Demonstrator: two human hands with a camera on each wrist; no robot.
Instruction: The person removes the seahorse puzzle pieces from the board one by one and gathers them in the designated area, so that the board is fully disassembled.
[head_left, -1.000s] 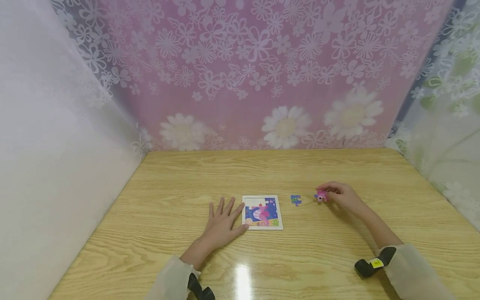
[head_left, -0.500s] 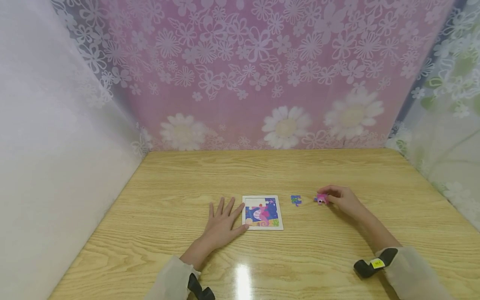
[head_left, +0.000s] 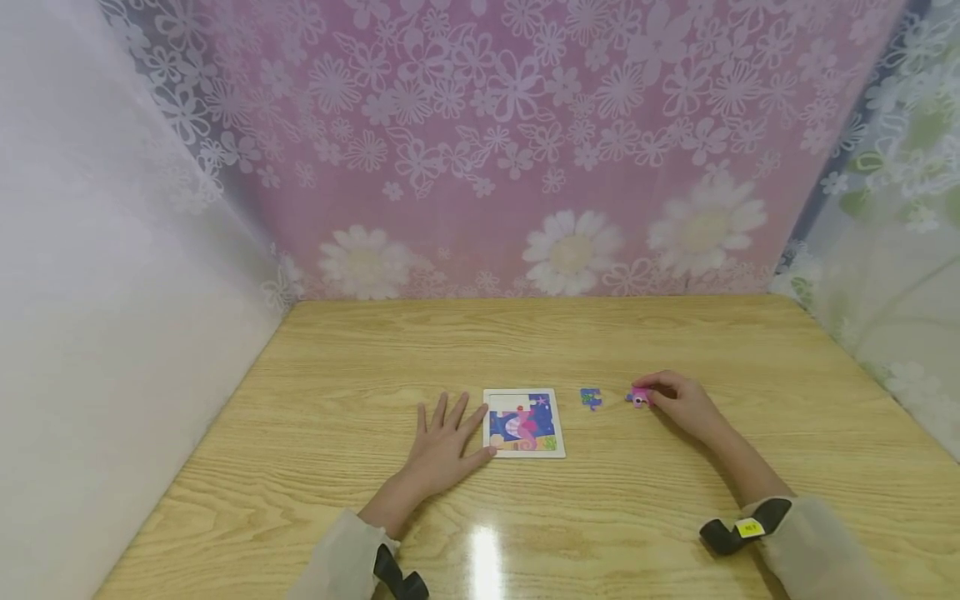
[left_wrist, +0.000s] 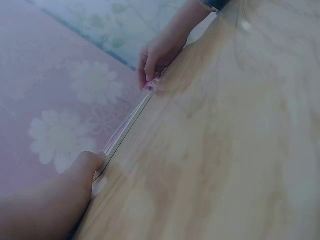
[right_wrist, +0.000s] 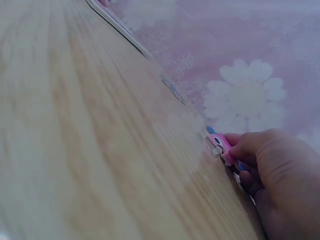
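Note:
A white-framed jigsaw puzzle [head_left: 561, 433] with a pink seahorse picture lies on the table; bare white backing shows at its upper left. My left hand [head_left: 441, 454] lies flat with fingers spread, thumb and index fingertip at the frame's left edge. My right hand [head_left: 686, 404] pinches a pink puzzle piece [right_wrist: 220, 145] with an eye printed on it, between thumb and fingers. In the head view it is right of the frame, close over the table. Between frame and right hand lies a blue and green puzzle piece [head_left: 591, 398].
The wooden table [head_left: 360, 350] runs back to a pink floral curtain [head_left: 465, 167]. A pale wall covering [head_left: 135, 292] stands at the left and a floral sheet [head_left: 900, 250] at the right. Black camera straps circle both wrists.
My right hand has dipped slightly toward me and turned the pink puzzle piece a little in its fingers. My left hand, the frame and the blue piece stay in place.

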